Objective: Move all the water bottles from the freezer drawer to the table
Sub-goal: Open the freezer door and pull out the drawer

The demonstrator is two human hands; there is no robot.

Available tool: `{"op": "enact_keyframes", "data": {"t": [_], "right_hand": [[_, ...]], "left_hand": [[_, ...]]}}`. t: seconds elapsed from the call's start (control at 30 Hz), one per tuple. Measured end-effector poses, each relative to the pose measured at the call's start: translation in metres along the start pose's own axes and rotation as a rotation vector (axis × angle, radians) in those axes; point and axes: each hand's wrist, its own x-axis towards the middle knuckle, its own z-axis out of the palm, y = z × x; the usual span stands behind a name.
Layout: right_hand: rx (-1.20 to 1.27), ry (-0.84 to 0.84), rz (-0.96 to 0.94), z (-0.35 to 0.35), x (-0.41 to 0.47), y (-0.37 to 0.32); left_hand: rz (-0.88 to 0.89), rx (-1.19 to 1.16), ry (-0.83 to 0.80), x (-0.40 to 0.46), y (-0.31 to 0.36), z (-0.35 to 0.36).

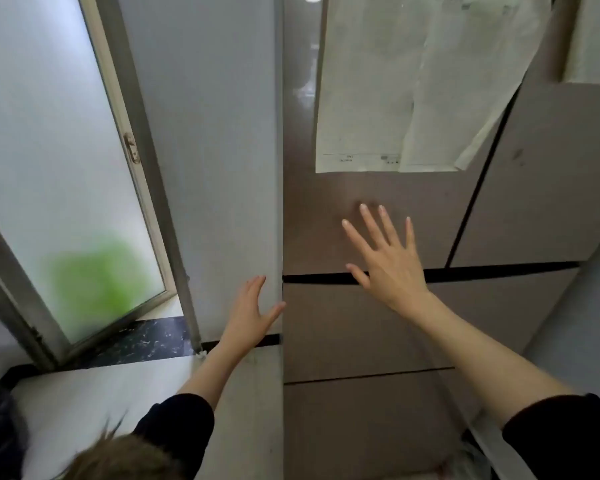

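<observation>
Both hands spread: left hand (253,311) at fridge (378,327) edge, right hand (388,258) flat; drawers closed, bottles unseen, probably icy-slick, heavy.

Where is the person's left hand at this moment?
In the head view, the left hand is left of centre, open at the fridge's left front corner, below and left of the right hand.

I am standing in what looks like a home kitchen or pantry corner. In front of me is a tall brown multi-door fridge (378,220) with drawer fronts (361,334) below, printed papers (388,84) stuck to its door, and a frosted-glass window (59,161) on a dark stone sill (142,341) beside it.
</observation>
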Motion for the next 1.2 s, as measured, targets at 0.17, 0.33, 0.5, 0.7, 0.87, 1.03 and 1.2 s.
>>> {"op": "enact_keyframes", "data": {"t": [0.17, 0.33, 0.5, 0.7, 0.87, 1.03, 1.2], "right_hand": [[-0.038, 0.131, -0.062, 0.038, 0.013, 0.01], [-0.045, 0.183, -0.076, 0.062, 0.015, 0.015], [-0.057, 0.191, -0.07, 0.061, 0.014, 0.014], [0.083, 0.01, 0.051, 0.038, 0.002, -0.005], [0.241, -0.349, 0.084, 0.035, -0.063, -0.035], [0.353, -0.555, 0.145, 0.021, -0.096, -0.039], [0.407, -0.579, 0.159, -0.005, -0.124, -0.036]], "left_hand": [[-0.102, -0.159, 0.06, 0.024, 0.001, 0.01], [-0.121, -0.264, 0.018, 0.039, 0.01, 0.021], [-0.144, -0.317, 0.026, 0.042, 0.016, 0.021], [-0.118, -0.288, 0.027, 0.028, 0.022, 0.021], [-0.05, -0.219, -0.017, -0.002, 0.017, 0.017], [-0.008, -0.184, -0.015, -0.029, 0.028, 0.01], [0.12, -0.03, -0.03, -0.069, 0.043, 0.009]]}}
